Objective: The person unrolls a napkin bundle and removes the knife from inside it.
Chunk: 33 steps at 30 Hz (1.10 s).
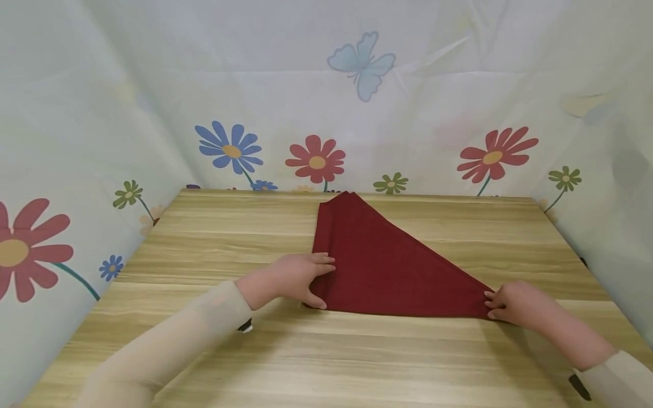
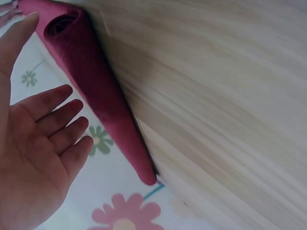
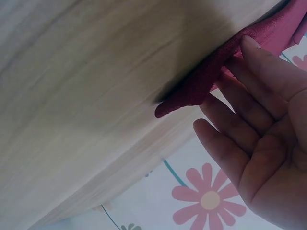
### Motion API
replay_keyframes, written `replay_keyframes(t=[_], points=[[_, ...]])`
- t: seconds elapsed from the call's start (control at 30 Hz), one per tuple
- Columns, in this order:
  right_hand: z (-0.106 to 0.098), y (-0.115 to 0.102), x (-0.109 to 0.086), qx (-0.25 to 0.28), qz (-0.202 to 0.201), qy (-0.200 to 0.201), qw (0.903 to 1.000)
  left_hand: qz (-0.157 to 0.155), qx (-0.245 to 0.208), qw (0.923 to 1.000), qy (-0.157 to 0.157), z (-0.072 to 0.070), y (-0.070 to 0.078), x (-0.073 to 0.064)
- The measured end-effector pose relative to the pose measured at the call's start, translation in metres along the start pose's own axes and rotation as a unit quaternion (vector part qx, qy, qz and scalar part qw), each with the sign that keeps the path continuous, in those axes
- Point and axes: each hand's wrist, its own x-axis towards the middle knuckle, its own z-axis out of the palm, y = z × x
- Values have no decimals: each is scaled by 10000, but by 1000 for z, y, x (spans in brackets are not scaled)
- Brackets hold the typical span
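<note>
One large red flower [image 1: 15,252] is showing at the left on the white backdrop [image 1: 275,51], and a small blue flower [image 1: 110,267] is sitting just right of it. A pale left sleeve [image 1: 178,328] is crossing the near left part of the wooden table [image 1: 229,238]. From it the left hand [image 1: 293,277] is reaching to the left edge of the red cloth [image 1: 393,272]; its fingers are lying spread, not curling round anything, while the thumb is pointing at the near left corner. How firmly they are pressing, I cannot tell.

The cloth is lying mid-table, forming a rough triangle: its far tip is reaching the table's far edge, and its slanting side is running down to the near right. Its left edge is forming a roll, the coiled end [image 2: 61,25] showing in the left wrist view. Behind it, a pale blue butterfly [image 1: 363,65] is decorating the backdrop.

Farther right, the right hand [image 1: 522,303] is pinching the cloth's near right corner between thumb and fingers. A pale right sleeve [image 1: 619,377] is entering from the near right.
</note>
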Motion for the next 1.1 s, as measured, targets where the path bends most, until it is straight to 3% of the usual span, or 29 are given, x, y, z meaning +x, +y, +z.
replay_keyframes(t=[0.17,0.3,0.67,1.1], points=[[2,2,-2,-44,-112,168,9998,-5,108,9997,-232,4,3,14],[3,2,-3,-128,-224,307,9992,-118,255,9988,-404,7,0,16],[7,3,-6,-12,-142,281,9995,-332,-99,9984,-455,0,-5,3],[15,7,-12,95,69,186,9998,-366,-285,9983,-350,-1,-11,-5]])
